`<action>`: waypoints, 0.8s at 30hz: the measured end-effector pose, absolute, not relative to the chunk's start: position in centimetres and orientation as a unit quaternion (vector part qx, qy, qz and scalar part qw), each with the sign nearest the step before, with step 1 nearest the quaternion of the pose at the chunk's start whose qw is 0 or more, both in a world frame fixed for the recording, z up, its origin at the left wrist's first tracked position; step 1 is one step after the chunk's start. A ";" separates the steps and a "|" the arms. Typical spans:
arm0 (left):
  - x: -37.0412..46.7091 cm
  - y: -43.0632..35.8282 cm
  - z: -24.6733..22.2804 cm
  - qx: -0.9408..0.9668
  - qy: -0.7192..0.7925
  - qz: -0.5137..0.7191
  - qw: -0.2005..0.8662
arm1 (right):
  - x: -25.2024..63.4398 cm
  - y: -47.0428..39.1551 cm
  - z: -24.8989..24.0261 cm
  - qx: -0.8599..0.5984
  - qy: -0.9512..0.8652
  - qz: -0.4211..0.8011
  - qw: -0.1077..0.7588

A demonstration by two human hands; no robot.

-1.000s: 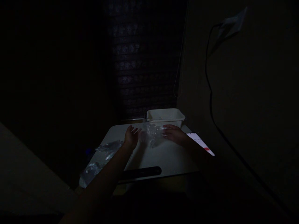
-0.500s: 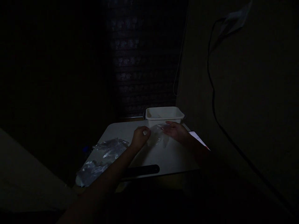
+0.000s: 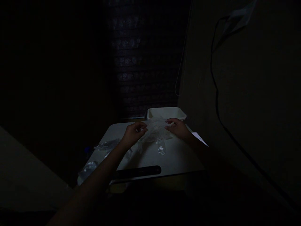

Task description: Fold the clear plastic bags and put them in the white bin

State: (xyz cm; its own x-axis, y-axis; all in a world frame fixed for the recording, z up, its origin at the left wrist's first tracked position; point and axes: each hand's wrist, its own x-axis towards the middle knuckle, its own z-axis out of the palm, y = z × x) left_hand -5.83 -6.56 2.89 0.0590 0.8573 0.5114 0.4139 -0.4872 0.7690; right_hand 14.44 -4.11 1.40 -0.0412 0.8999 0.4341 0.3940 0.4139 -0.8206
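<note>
A clear, crumpled plastic bag [image 3: 155, 128] is stretched between my two hands above the white table [image 3: 174, 160]. My left hand [image 3: 134, 133] pinches its left edge between thumb and fingers. On the right edge, my right hand [image 3: 178, 128] grips the plastic with its fingertips. The lower part of the bag hangs down toward the tabletop. More clear plastic [image 3: 88, 169] lies at the table's left side, partly hidden behind my left forearm.
Behind the bag stands a white bin [image 3: 166, 112] at the table's far edge. A lit phone [image 3: 199, 138] lies at the right edge. A dark slot [image 3: 145, 171] runs along the near edge. A black cable [image 3: 217, 103] hangs down the right wall.
My hands have moved apart, the left one leftward, and the plastic between them is spread wider and raised in front of the bin. My right hand's fingers have closed more on it.
</note>
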 end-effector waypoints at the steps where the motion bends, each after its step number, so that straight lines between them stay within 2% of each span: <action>1: -6.1 -6.5 2.9 0.698 0.456 0.503 0.230 | 14.4 -4.2 1.5 -0.473 -0.677 0.271 0.494; 5: -6.5 -6.3 2.8 0.679 0.489 0.479 0.268 | 14.3 -4.6 1.4 -0.480 -0.653 0.380 0.446; 10: -5.7 -6.5 2.5 0.576 0.516 0.521 0.360 | 14.6 -4.8 1.0 -0.458 -0.558 0.484 0.494; 13: -5.0 -6.9 3.5 0.545 0.453 0.583 0.398 | 15.3 -5.4 1.9 -0.417 -0.584 0.448 0.533; 17: -4.8 -7.9 4.8 0.573 0.403 0.614 0.363 | 16.9 -6.7 3.5 -0.392 -0.659 0.357 0.534; 20: -5.1 -8.5 3.8 0.643 0.404 0.554 0.341 | 18.2 -7.3 2.8 -0.409 -0.702 0.338 0.476; 24: -5.4 -8.7 0.2 0.721 0.416 0.439 0.339 | 18.9 -7.4 -1.3 -0.416 -0.781 0.278 0.374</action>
State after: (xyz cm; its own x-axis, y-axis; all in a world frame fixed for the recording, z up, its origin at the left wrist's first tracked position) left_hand -5.40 -8.70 0.21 0.2684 0.8974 0.3502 0.3027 -0.4237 0.8537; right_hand 18.95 -7.38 -1.27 -0.3741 0.8576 0.3529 0.4410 0.4993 -0.7458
